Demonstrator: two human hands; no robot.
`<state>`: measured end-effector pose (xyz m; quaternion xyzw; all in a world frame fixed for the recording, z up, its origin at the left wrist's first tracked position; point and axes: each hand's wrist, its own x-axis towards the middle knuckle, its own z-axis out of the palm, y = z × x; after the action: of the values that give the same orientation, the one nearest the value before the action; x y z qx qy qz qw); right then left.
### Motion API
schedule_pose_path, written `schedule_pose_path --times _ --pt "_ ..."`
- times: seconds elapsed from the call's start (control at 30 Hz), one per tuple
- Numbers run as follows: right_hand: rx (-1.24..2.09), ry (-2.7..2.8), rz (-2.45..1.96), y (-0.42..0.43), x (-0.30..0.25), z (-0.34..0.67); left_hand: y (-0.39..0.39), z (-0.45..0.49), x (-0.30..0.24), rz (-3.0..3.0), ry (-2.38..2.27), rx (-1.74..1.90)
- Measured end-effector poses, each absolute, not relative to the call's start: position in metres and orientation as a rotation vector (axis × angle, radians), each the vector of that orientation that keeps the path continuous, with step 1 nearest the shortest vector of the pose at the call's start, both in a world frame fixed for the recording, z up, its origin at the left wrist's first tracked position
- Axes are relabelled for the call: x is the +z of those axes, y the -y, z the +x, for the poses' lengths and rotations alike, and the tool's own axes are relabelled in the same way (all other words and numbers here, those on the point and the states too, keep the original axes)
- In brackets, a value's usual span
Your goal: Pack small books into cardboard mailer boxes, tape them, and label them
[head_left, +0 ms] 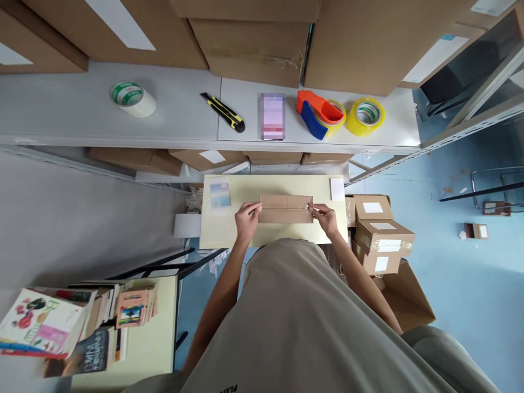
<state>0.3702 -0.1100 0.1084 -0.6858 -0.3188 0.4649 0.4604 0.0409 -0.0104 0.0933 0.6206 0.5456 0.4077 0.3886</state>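
Note:
A small flat cardboard box point(285, 209) lies across the pale yellow table point(241, 236) in front of my body. My left hand point(248, 218) pinches its left end between thumb and fingers. At the opposite end, my right hand point(325, 216) grips the box near its corner, where a shiny bit of clear tape point(303, 207) shows. A seam runs lengthwise along the top of the box. To the left of it lies a printed card or packet point(220, 195), and a white paper pad point(337, 189) sits at the table's right corner.
On the grey shelf point(180, 109) are a tape roll point(139, 102), a utility knife point(224, 112), a red-and-blue tape dispenser point(317, 114) and yellow tape point(365, 117). Taped cartons point(382, 240) are stacked at right. Books point(94, 322) cover a side table at lower left.

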Motion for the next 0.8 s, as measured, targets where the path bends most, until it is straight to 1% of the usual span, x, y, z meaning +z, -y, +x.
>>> schedule_pose_path --times 0.1,0.27,0.43,0.67,0.8 --pt "1.120 0.827 -1.709 0.104 0.108 0.375 0.005 0.045 0.092 1.534 -1.401 1.026" --pt "1.197 0.723 -1.732 0.098 0.089 0.373 0.005 0.050 0.072 1.470 -1.439 0.978" --pt "1.164 0.738 -1.733 0.097 0.085 0.369 0.005 0.049 0.062 1.440 -1.410 0.993" --pt "1.126 0.844 -1.747 0.102 0.091 0.367 0.003 0.049 0.067 1.473 -1.370 0.986" --pt "1.068 0.968 -1.723 0.104 0.102 0.373 -0.003 0.045 0.082 1.512 -1.339 0.994"
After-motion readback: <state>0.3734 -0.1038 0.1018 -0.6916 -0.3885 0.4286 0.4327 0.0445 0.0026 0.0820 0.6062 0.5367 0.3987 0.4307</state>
